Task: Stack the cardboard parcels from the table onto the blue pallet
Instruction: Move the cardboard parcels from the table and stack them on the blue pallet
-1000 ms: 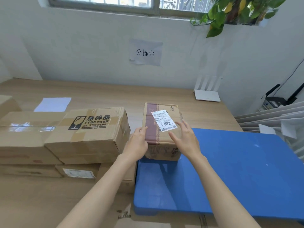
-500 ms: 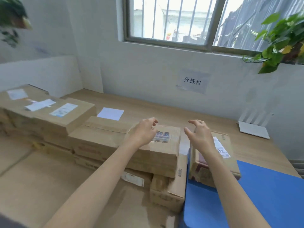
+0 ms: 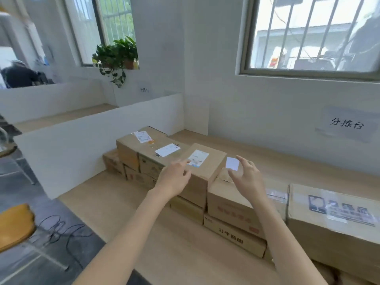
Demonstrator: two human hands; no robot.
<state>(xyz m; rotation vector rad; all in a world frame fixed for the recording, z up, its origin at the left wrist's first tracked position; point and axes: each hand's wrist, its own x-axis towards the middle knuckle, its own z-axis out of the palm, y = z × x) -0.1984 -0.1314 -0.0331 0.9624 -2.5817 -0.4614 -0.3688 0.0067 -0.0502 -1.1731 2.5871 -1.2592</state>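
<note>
While the parcels sit stacked on the desk (image 3: 127, 202), my left hand (image 3: 174, 178) hovers at the near-left edge of the labelled top parcel (image 3: 203, 171) and my right hand (image 3: 247, 179) just beside its right side, fingers (image 3: 244, 161) spread, holding nothing. This looks like the pick-up step: next I should press both sides and lift. The blue pallet is out of view.

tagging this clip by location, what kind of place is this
Most likely a parcel sorting station in an office-like room. A wall sign reads 分拣台, sorting table; cardboard parcels with shipping labels are stacked on a long wooden table beside a white partition.
</note>
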